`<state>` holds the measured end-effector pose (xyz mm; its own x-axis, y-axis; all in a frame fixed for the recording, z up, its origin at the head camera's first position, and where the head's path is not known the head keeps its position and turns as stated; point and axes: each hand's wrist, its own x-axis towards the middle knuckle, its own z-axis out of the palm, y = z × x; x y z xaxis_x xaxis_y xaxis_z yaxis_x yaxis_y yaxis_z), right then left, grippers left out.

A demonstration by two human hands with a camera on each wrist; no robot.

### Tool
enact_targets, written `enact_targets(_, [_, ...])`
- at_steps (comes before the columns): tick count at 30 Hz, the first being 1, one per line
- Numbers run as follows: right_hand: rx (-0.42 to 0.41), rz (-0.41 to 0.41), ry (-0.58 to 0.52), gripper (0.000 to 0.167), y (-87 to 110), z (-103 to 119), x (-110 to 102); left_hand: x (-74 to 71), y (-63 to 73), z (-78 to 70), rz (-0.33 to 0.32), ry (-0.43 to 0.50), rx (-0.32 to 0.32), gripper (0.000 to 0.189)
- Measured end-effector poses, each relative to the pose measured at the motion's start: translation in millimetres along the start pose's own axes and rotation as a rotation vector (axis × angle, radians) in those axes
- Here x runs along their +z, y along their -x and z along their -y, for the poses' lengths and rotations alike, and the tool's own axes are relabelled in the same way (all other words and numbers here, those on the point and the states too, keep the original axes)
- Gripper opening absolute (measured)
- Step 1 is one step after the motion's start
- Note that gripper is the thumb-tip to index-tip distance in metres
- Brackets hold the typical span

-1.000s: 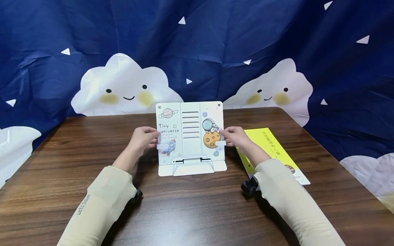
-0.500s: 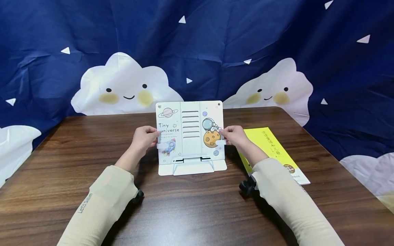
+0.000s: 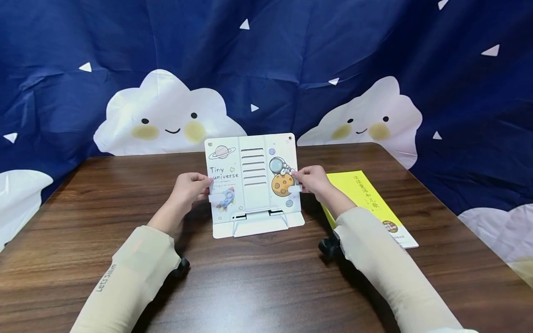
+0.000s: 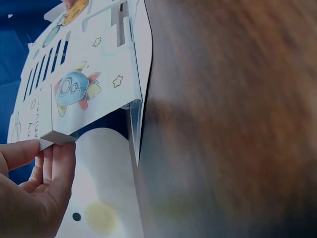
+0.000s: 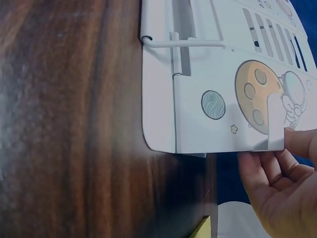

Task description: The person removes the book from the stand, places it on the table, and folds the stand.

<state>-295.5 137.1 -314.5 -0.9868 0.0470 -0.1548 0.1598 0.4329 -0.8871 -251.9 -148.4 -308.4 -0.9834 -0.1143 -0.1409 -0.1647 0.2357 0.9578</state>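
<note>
A white book stand (image 3: 255, 194) with a "Tiny universe" print of a ringed planet, rocket and astronaut stands upright on the table, slightly turned. My left hand (image 3: 189, 190) pinches its left edge by the side clip, thumb in front and fingers behind, as the left wrist view shows on the stand's rocket side (image 4: 79, 89). On the opposite edge, my right hand (image 3: 315, 180) pinches beside the other clip, near the orange moon. At the bottom, a wire holder (image 3: 260, 222) crosses the ledge. Behind the right forearm lies a yellow book (image 3: 370, 199), partly covered by it.
The brown wooden table (image 3: 250, 286) carries the stand and the yellow book. A dark blue curtain (image 3: 266, 55) with smiling white clouds hangs behind the far table edge.
The book stand has shifted slightly left and tilted, its right side now a little higher. Both hands have moved along with it, keeping their hold on its edges.
</note>
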Motion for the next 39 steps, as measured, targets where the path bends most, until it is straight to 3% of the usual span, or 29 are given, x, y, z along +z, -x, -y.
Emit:
enact_targets(19, [-0.027, -0.015, 0.039, 0.029, -12.1, 11, 12, -13.1, 12.0, 4.1, 0.109, 0.086, -0.001, 0.019])
enact_targets(28, [-0.066, -0.064, 0.025, 0.026, -30.3, 6, 21, -15.3, 23.5, 5.2, 0.173, 0.197, -0.033, 0.014])
enact_targets(33, [-0.059, -0.091, 0.059, 0.026, -20.2, 18, 25, -15.6, 28.6, 6.5, 0.208, 0.267, -0.053, 0.012])
enact_targets(39, [-0.064, -0.124, 0.120, 0.025, -21.1, 21, 30, -15.8, 38.4, 8.1, 0.226, 0.341, -0.073, 0.008])
